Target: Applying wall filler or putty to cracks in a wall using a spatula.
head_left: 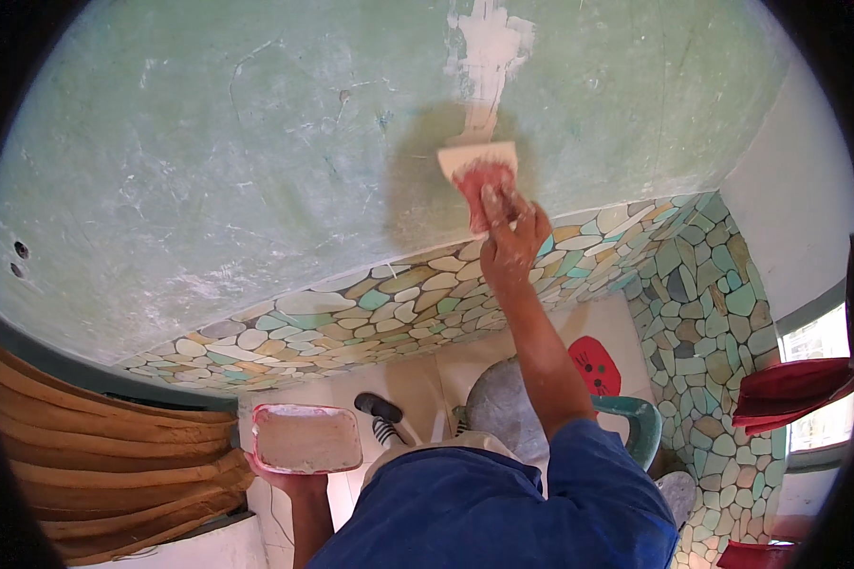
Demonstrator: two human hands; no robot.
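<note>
Nearest in, low on the left, the left hand is clamped on the near edge of a red-rimmed tray, fingers around its lower left corner, pale paste spread inside. The tray's long axis runs left to right, its left edge near the brown curtain. Beyond it, on the floor, there's a dark slipper; over to the right, a green chair beside a red mat, under the raised arm.

Up to the action: the right hand is clamped on the scraper, fingers spread along its red body. Long axis up the wall, handle down, broad pale edge aimed at the top; can't tell whether that edge touches. It's just above the wall's lower edge, where the stone band begins. Wide green surface stretches left; farthest up, the white patch reaches the top edge.
</note>
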